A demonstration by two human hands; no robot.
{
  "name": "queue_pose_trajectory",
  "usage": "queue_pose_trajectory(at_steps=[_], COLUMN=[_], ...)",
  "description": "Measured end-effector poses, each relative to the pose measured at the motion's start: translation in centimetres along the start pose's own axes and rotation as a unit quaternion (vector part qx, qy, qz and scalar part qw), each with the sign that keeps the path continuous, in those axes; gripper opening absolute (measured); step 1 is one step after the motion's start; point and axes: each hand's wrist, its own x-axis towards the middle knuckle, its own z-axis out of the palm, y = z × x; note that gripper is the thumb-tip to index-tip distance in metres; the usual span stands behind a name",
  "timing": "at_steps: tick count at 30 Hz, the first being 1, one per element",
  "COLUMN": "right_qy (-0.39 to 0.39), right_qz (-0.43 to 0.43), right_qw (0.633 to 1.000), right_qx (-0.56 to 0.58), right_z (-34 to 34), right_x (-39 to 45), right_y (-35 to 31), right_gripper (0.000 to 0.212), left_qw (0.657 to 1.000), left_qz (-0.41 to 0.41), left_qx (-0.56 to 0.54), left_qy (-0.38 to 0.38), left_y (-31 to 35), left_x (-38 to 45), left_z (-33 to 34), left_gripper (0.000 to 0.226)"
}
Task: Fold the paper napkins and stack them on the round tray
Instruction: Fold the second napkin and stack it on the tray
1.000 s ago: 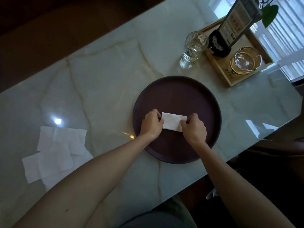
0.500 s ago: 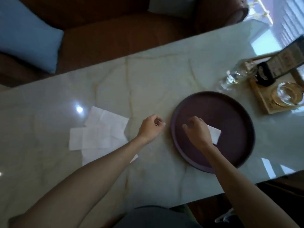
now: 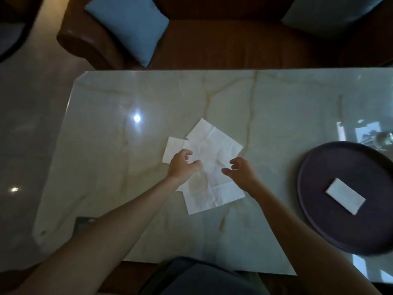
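A loose pile of unfolded white paper napkins lies overlapping on the marble table at the centre. My left hand hovers over the pile's left part, fingers curled and apart, thumb near the paper. My right hand hangs over the pile's right edge, fingers spread, holding nothing. At the right edge sits the dark round tray. One folded napkin, a small white rectangle, rests flat in the tray's middle.
The marble table ends at its left edge near a grey floor. A brown sofa with a blue cushion runs along the far side. A clear glass stands just beyond the tray.
Both hands left the tray and moved left to the loose napkins. The folded napkin stays on the tray. The view swung left, so the tray now sits at the right edge.
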Motion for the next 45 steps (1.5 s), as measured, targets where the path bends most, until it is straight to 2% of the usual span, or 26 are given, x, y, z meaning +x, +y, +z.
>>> queue_pose_trajectory(at_steps=[4, 8, 12, 17, 19, 21, 24, 27, 30, 32, 34, 35, 37, 40, 43, 45], right_qy=[-0.013, 0.037, 0.098, 0.131, 0.147, 0.142, 0.129, 0.12, 0.093, 0.072, 0.052, 0.041, 0.019, 0.001, -0.009, 0.009], right_qz=[0.039, 0.063, 0.122, 0.152, 0.156, 0.159, 0.162, 0.116, 0.036, -0.022, -0.077, -0.098, -0.129, -0.147, -0.156, -0.159], right_qw=[0.999, 0.995, 0.977, 0.959, 0.959, 0.959, 0.957, 0.972, 0.995, 0.996, 0.991, 0.988, 0.98, 0.973, 0.977, 0.984], right_qx=[0.031, 0.069, 0.147, 0.2, 0.184, 0.188, 0.203, 0.167, 0.028, -0.055, -0.095, -0.112, -0.153, -0.18, -0.148, -0.085], right_z=[3.8, 6.6, 8.0, 9.5, 9.8, 9.8, 9.2, 8.3, 6.8, 5.6, 4.3, 3.7, 2.4, 0.6, -1.0, -2.0], right_x=[-0.2, -0.1, 1.0, 2.7, 3.1, 3.4, 3.3, 2.7, 2.0, 1.4, 0.6, 0.2, -0.7, -2.2, -3.6, -4.4], right_y=[-1.3, -2.1, -2.9, -4.2, -4.7, -4.9, -5.1, -5.6, -6.4, -7.2, -8.2, -8.9, -10.3, -12.3, -13.6, -13.8], right_gripper=[0.058, 0.066, 0.065, 0.053, 0.041, 0.021, 0.017, 0.011, 0.013, 0.017, 0.032, 0.037, 0.033, 0.019, 0.008, 0.002], left_qw=[0.998, 0.998, 0.998, 0.999, 0.998, 0.998, 0.996, 0.996, 1.0, 0.996, 0.986, 0.978, 0.961, 0.937, 0.925, 0.928], left_qz=[-0.052, -0.059, -0.033, -0.051, -0.068, -0.07, -0.084, -0.072, 0.011, 0.071, 0.127, 0.159, 0.208, 0.23, 0.216, 0.208], left_qx=[-0.002, 0.016, 0.046, 0.005, -0.009, -0.006, -0.034, -0.043, -0.021, -0.033, -0.011, 0.009, 0.023, 0.023, 0.01, -0.01], left_qy=[0.019, 0.01, 0.037, 0.003, -0.005, -0.008, -0.021, -0.012, 0.007, -0.039, -0.106, -0.132, -0.182, -0.263, -0.312, -0.309], left_y=[-3.2, -5.3, -6.0, -5.8, -5.5, -5.6, -5.7, -5.6, -5.2, -4.1, -2.7, -2.0, -0.2, 2.0, 3.4, 3.8], left_x=[1.2, 2.6, 4.7, 7.3, 7.6, 7.9, 7.9, 7.8, 7.6, 7.5, 7.6, 7.6, 7.2, 6.2, 4.9, 3.9], left_z=[-2.9, -4.3, -5.6, -6.1, -5.8, -5.3, -5.0, -5.4, -6.1, -6.8, -7.5, -7.7, -8.2, -8.9, -9.2, -9.4], left_gripper=[0.06, 0.07, 0.067, 0.069, 0.063, 0.047, 0.026, 0.023, 0.039, 0.061, 0.088, 0.095, 0.1, 0.083, 0.035, 0.015])
